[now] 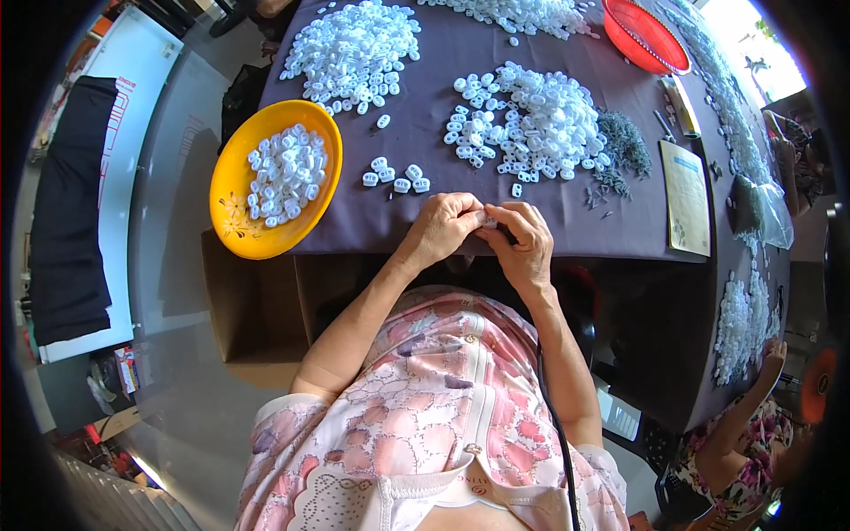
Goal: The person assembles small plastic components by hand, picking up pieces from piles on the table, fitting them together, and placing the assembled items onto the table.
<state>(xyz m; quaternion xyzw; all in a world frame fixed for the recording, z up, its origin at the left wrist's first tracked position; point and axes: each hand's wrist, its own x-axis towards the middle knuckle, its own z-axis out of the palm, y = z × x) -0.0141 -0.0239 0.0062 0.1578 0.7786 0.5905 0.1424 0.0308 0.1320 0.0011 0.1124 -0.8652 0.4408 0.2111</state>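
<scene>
Both hands meet at the table's near edge, around a small white plastic two-hole piece (pixel 490 222). My left hand (pixel 442 228) pinches toward it from the left, thumb and forefinger together. From the right, my right hand (pixel 522 241) closes its fingertips on the same piece, which they partly cover. A small group of similar white pieces (pixel 402 185) lies just beyond my left hand. Farther off to the right is a big heap of white pieces (pixel 553 119), with a pile of small grey parts (pixel 623 143) against its right side.
A yellow bowl (pixel 330 177) of white pieces sits at the table's left edge. More white heaps (pixel 354 49) lie farther back, near a red basket (pixel 633 35). A paper booklet (pixel 687 199) lies at right. Another person's arm (pixel 744 416) reaches toward pieces at the far right.
</scene>
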